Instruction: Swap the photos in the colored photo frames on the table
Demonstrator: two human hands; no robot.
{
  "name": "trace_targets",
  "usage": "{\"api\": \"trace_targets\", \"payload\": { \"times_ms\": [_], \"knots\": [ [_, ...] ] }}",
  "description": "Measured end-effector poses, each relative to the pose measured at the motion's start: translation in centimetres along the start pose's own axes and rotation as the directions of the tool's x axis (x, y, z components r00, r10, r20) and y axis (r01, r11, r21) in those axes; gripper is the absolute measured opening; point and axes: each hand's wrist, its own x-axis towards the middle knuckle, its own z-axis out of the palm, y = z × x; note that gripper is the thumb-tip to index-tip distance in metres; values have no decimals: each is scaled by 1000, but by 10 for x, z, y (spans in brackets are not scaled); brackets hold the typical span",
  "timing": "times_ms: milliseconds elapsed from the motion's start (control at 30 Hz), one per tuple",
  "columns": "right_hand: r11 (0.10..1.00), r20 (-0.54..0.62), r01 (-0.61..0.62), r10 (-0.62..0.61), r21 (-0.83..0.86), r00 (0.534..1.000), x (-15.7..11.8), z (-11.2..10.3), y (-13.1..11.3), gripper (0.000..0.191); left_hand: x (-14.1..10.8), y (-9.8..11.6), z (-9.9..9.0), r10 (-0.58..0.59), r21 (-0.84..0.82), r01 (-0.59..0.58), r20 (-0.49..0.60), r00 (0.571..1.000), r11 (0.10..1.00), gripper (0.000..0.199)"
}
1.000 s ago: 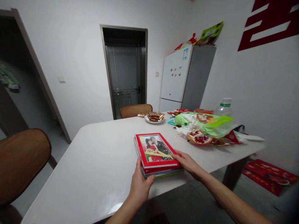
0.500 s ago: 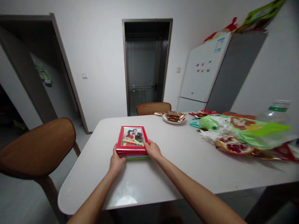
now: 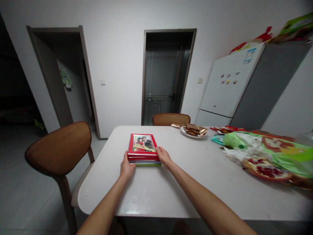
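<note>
A stack of flat books or albums lies on the white table point(image 3: 195, 182). Its top piece is a red album point(image 3: 143, 144) with a picture of a couple on the cover; grey and green edges show beneath. My left hand point(image 3: 126, 167) grips the stack's near left corner, thumb along the front edge. On the right side, my right hand point(image 3: 164, 155) holds the stack, its thumb near the cover's edge and its other fingers mostly hidden.
A plate of wrapped snacks point(image 3: 193, 130) stands at the table's far edge. To the right lie green packaging point(image 3: 281, 143) and an opened pomegranate point(image 3: 266, 168). Wooden chairs point(image 3: 60, 148) stand left and behind the table. A fridge point(image 3: 230, 81) is at the back right.
The view has turned left, so the room and table appear farther right. Both hands remain on the stack, and the right fingers have shifted slightly at its edge.
</note>
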Motion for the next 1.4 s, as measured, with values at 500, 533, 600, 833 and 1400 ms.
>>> {"api": "trace_targets", "payload": {
  "times_ms": [500,533,600,833,1400],
  "knots": [
    [205,-185,311,-471,928,862,-119,-61,-134,72,-53,180,-37,438,-743,-123,244,865,657,81],
    [183,-176,296,-485,937,857,-125,-63,-135,71,-59,182,-39,470,-790,-87,269,841,607,83],
    [175,-145,263,-501,949,853,-131,-64,-133,71,-68,180,-42,472,-812,-49,288,833,582,85],
    [184,27,26,-280,982,960,-120,-57,-126,26,-57,163,-47,225,-775,104,305,925,623,41],
    [875,54,319,-361,364,931,-89,-13,-112,55,-43,121,-46,-100,-575,406,488,867,710,64]
  ]
}}
